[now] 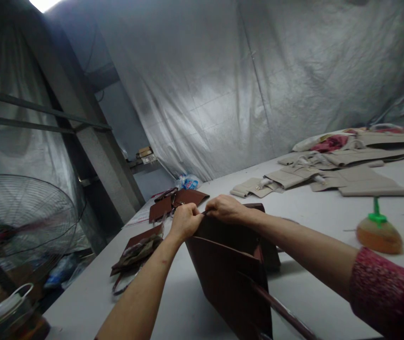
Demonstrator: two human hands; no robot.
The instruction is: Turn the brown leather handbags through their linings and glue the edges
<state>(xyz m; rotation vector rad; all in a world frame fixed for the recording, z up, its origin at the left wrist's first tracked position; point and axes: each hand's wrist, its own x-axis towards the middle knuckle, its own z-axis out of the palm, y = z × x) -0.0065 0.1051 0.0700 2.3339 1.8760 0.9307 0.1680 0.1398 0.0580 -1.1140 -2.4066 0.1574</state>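
Dark brown bag: upright but tilted in front of the person, over the near middle of the worktop; its top gapes toward the person and its lower end runs out of view.
Left hand: at the far upper edge of the bag, its grip pinching that edge between thumb and fingers.
Right hand: just beside the left one on the same edge, its grip also pinching it, the forearm reaching across above the opening.
Brown strap: slanting from the bag's near face toward the lower right.
Red sleeve: patterned, around the right forearm.
Squeeze bottle: on the right, with a green nozzle and amber contents, well apart from both hands.
Beige pieces: spread flat beyond the bottle, near a pink cloth.
Brown pieces: at the far left, beyond the left hand.
Nearer pile: brown and olive pieces, left of the bag.
Fan: caged, left of the worktop.
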